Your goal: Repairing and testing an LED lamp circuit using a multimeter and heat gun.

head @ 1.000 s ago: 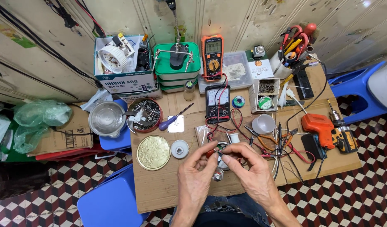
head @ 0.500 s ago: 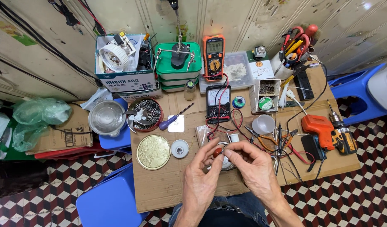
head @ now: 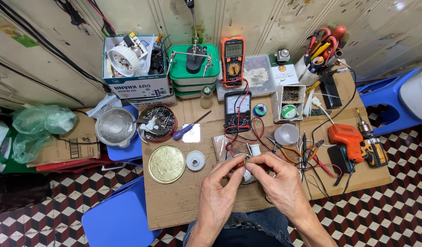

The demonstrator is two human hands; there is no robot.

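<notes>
Cardboard worktop [head: 174, 206]: two meters, one drill [head: 353, 139]; both hands' fingers pinch one small round part [head: 248, 176].

Both hands are bare, with no gloves, rings or watch to be seen: the left hand [head: 218, 192] and the right hand [head: 279, 183] each show knuckles, raised veins and short nails. The forearms behind the hands are bare too, with no sleeve reaching down to the wrists. Below and between the wrists, at the bottom edge of the view, the lap shows blue denim trousers [head: 261, 219] and a dark garment [head: 238, 238] just beneath them.
</notes>
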